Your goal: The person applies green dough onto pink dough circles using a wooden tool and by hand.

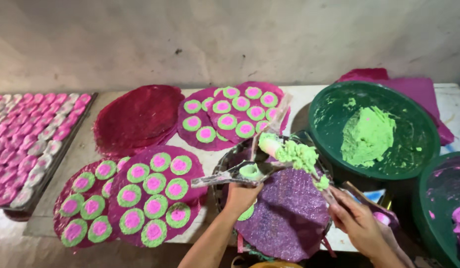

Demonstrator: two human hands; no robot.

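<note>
My left hand (241, 195) holds a clear plastic sheet (225, 176) with a small green dough lump (251, 171) on it, above a purple round mat (289, 213). My right hand (356, 221) grips the lower end of a clear piping bag (289, 149) stuffed with green dough, which slants up to the left over the mat. A green piece peeks out under my left hand.
Pink round mats (155, 191) carry several green-and-pink discs at front left and back centre (230, 116). A bare dark red mat (138, 116) lies behind. A green basin (334, 114) holds green dough at right, another basin (441, 203) pink dough. A tray (83, 116) of pink pieces sits far left.
</note>
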